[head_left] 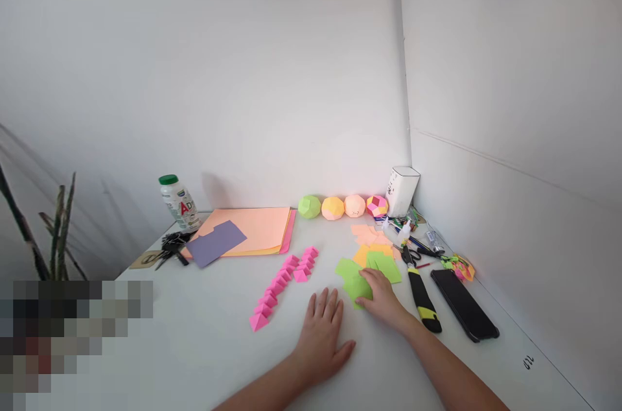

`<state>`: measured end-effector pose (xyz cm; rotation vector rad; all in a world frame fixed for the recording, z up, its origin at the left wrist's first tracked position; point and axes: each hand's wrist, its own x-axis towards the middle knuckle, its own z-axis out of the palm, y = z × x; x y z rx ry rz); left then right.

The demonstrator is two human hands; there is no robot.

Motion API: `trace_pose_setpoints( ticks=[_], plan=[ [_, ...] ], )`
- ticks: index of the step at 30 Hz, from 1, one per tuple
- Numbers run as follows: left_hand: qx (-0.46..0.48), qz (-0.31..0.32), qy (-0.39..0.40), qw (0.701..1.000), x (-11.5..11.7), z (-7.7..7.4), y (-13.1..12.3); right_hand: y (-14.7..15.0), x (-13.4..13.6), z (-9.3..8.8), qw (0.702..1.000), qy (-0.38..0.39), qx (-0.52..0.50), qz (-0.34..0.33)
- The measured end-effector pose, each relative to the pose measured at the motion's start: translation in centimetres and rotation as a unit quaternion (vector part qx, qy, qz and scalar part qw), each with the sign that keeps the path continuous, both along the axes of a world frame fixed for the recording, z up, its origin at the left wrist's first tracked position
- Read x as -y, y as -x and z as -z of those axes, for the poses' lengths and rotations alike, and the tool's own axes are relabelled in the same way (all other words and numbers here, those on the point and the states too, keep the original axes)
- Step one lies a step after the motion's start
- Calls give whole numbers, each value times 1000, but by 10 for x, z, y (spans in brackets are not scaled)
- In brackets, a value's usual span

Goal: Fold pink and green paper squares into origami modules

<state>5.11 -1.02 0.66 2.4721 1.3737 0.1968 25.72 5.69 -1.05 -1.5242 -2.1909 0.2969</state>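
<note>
My left hand (321, 336) lies flat on the white table, palm down with its fingers stretched out, holding nothing. To its right, my right hand (381, 299) curls its thumb and fingers over a green paper piece (354, 284) in a loose spread of cut pieces. Another green piece (386, 265) lies just beyond the fingers. Orange pieces (364, 257) and peach pieces (372, 236) are farther back. Pink folded paper units stand in a longer row (269, 297) and a shorter row (305, 265), left of and beyond my left hand.
Paper balls (333, 208) line the wall beside a white box (403, 192). At right are a utility knife (424, 301), scissors (411, 255), glue bottles (405, 233) and a phone (464, 304). Coloured sheets (262, 226), a purple sheet (216, 244), keys (172, 246) and a bottle (179, 203) are back left.
</note>
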Motion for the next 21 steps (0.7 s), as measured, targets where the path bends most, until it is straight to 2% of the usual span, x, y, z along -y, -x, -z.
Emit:
trace_pose_setpoints(
  ticks=[5,10,12,14,16,18,21],
  plan=[
    [-8,-1,-19,1000,-2,1,2,1,-5,4,991,-35,-124,33],
    [-20,-10,-2,1000,11,4,-1,0,-3,4,986,-59,-154,35],
    [-36,7,17,999,21,8,-7,1,-3,2,984,-68,-162,34],
    [-53,41,51,996,31,15,-16,2,-3,-1,982,-77,-169,34],
    [-71,27,88,993,37,26,-24,2,-4,-3,981,-84,-173,34],
    [-55,22,69,996,39,38,-29,1,-6,-4,980,-90,-176,38],
    [-46,36,-13,998,37,55,-28,-3,-9,-3,978,-96,-178,46]
  ],
)
